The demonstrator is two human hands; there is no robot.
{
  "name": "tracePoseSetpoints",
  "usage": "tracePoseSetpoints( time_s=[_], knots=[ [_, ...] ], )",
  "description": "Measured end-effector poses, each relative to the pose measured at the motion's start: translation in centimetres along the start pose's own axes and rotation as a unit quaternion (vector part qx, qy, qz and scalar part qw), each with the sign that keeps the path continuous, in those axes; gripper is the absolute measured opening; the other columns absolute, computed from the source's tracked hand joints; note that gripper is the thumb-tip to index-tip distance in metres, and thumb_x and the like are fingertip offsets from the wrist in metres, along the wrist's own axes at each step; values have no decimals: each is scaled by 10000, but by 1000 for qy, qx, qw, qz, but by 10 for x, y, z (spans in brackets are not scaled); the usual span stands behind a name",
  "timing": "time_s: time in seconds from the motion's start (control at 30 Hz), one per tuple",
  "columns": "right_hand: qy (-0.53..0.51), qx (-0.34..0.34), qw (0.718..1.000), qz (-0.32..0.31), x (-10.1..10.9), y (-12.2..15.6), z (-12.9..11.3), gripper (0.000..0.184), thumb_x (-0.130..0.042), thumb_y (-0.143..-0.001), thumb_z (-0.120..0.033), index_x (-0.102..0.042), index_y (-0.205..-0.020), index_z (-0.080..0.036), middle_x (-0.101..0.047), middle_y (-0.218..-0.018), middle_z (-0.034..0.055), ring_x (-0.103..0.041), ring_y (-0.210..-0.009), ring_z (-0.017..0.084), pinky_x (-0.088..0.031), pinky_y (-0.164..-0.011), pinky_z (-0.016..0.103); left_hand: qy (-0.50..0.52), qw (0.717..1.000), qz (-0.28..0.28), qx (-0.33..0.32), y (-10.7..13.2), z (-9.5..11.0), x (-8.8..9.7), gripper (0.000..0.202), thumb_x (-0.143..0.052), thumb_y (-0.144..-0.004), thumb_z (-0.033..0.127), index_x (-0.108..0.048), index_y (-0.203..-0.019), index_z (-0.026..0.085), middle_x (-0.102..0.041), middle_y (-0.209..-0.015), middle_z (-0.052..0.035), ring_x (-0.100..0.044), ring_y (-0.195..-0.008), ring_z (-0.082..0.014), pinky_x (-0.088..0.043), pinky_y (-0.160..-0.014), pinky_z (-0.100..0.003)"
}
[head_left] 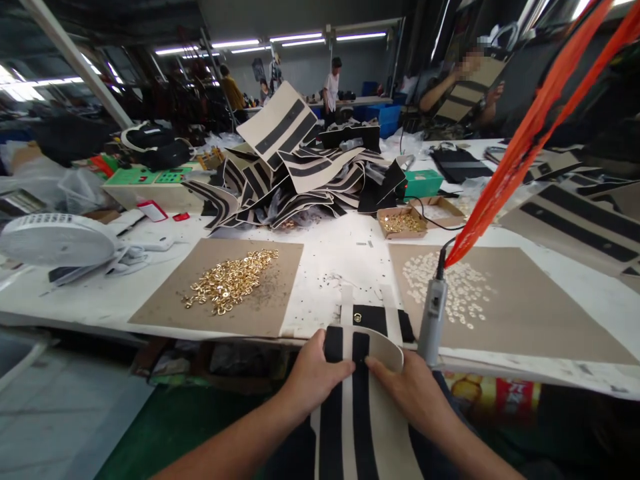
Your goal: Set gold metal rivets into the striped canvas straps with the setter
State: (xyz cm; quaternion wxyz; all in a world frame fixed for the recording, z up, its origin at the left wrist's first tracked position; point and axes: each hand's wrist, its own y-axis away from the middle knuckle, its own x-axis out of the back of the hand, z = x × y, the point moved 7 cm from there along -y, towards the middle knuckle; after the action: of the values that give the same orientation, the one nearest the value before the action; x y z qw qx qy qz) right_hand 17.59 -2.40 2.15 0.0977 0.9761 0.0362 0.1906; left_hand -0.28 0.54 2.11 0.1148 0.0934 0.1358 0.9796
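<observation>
Two bare hands are engaged on one flexible beige sheet panel with broad black stripes (385, 427), which is held at the near table edge, its lower part extending toward the wearer's body. Its upper right corner is curled upward.

Left edge: gripped by the left hand (307, 373), thumb laid flat over the top face, thumb tip at the right-hand stripe. Right side: gripped by the right hand (417, 387), thumb pressed on the same stripe, thumb tips close together. Both hands are closed on the sheet; fingers underneath are hidden, so their exact spread cannot be told.

Just beyond the panel, a flat black piece with a small gold fitting (373, 320) is seen on the white tabletop (340, 247). Near the right hand, a grey cylindrical tool (433, 320) is hung below a bright orange-red strip (520, 147).

Small shiny gold metal parts (227, 280) are piled on the left brown sheet (165, 287); small whitish discs (465, 287) are spread on the right brown sheet (540, 300). Behind, similar striped panels (300, 173) are heaped. At far right, another striped panel (470, 87) is held up by a co-worker.
</observation>
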Motion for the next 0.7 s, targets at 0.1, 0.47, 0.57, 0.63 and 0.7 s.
tracePoseSetpoints(
  time_s=[0.1,0.47,0.57,0.63,0.7],
  knots=[
    [51,2,998,38,6,-18,-9,269,-586,-956,-420,-735,-982,-198,-759,-884,68,-709,-837,276,-517,-731,348,-64,997,43,-32,-22,13,9,363,-812,-718,260,-640,-1030,189,-768,-1019,-76,-725,-931,-261,-567,-814,-363],
    [321,-5,943,84,17,-64,-26,227,-558,-985,-379,-704,-895,-231,-729,-825,59,-666,-812,252,-335,-664,290,-159,983,49,-73,-79,23,8,285,-755,-751,190,-623,-1004,194,-733,-956,-39,-688,-855,-216,-515,-759,-324],
    [337,-10,938,86,16,-68,-26,251,-559,-987,-388,-653,-823,-223,-700,-767,41,-635,-741,225,-287,-626,284,-167,980,52,-89,-82,25,8,261,-743,-763,188,-619,-992,199,-728,-956,-34,-682,-871,-217,-507,-776,-325],
    [346,-13,934,86,15,-70,-26,263,-564,-982,-381,-612,-781,-218,-673,-725,28,-608,-695,207,-262,-610,283,-171,979,55,-95,-83,27,8,251,-733,-769,175,-614,-989,201,-724,-964,-34,-679,-887,-217,-505,-795,-328],
    [354,-13,931,87,15,-71,-26,266,-567,-979,-373,-585,-764,-217,-656,-706,20,-591,-675,199,-246,-604,284,-176,978,57,-92,-82,27,8,239,-727,-772,171,-604,-974,204,-718,-961,-32,-673,-891,-217,-502,-805,-330]
  ],
)
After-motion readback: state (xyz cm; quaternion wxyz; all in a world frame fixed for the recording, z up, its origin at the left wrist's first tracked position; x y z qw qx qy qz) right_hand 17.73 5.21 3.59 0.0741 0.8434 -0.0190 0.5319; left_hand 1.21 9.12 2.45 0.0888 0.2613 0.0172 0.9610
